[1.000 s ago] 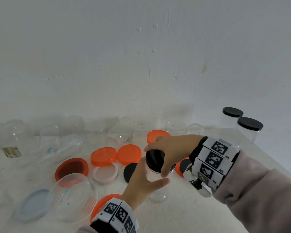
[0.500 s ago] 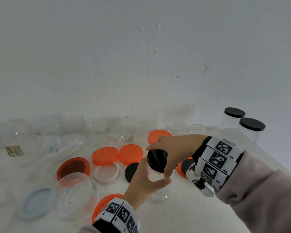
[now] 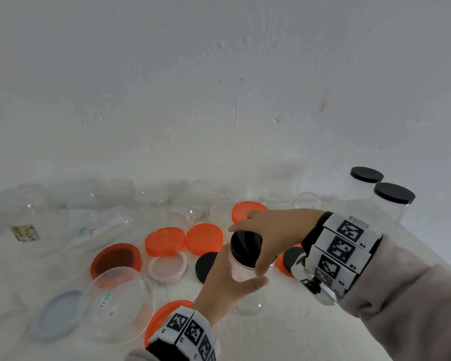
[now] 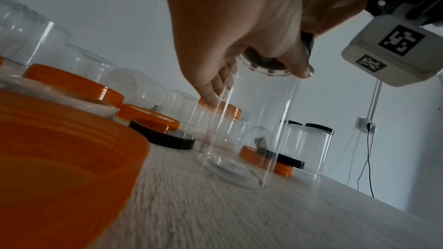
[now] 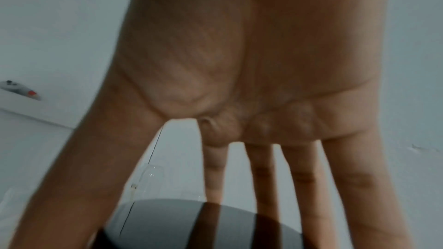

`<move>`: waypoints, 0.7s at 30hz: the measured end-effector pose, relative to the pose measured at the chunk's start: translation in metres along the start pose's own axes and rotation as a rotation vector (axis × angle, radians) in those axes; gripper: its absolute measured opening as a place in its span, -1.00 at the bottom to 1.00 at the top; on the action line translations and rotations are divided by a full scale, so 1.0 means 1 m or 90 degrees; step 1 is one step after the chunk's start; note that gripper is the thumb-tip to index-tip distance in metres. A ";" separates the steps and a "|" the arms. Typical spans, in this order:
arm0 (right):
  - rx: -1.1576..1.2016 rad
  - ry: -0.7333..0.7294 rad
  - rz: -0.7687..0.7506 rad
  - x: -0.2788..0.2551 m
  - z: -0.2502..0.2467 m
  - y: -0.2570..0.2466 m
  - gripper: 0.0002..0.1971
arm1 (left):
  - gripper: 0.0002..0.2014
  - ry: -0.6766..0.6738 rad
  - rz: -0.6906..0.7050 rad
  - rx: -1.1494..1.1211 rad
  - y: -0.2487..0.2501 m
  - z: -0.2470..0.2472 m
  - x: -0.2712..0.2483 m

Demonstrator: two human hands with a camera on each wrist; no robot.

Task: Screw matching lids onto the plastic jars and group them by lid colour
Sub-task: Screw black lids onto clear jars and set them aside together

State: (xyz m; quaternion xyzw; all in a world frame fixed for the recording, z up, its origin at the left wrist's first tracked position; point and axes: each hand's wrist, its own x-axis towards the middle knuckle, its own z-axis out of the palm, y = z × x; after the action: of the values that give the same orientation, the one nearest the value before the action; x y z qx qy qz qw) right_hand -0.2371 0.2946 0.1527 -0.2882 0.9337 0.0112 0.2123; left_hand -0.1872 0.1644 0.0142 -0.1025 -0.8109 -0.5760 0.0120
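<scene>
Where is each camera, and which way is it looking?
Head: sits on the person's head, looks forward and down at the table and wall; shows the left hand, the right hand and both sleeves.
Left wrist: sits low by the table, looks along the left hand at the clear jar it holds.
Right wrist: sits above, looks down along the right hand's fingers at the black lid.
Shared: head and left wrist both show the jar, black lid and both hands.

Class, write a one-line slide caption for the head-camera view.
Left hand steadies a clear jar while right hand grips its black lid.
</scene>
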 end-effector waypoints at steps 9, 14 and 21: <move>0.002 0.100 -0.043 0.002 0.004 0.000 -0.45 | -0.15 -0.006 0.005 -0.015 0.001 0.000 -0.001; 0.005 0.103 -0.041 0.003 0.006 0.000 -0.42 | -0.15 -0.018 0.006 -0.018 -0.001 -0.002 -0.001; -0.008 0.083 -0.067 -0.005 0.004 -0.002 -0.29 | -0.20 -0.016 0.006 -0.008 -0.002 -0.002 -0.001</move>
State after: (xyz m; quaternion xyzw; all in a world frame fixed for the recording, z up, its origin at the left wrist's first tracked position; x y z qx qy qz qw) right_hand -0.2314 0.2961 0.1514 -0.3384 0.9290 -0.0129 0.1493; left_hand -0.1872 0.1615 0.0127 -0.1134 -0.8070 -0.5796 0.0041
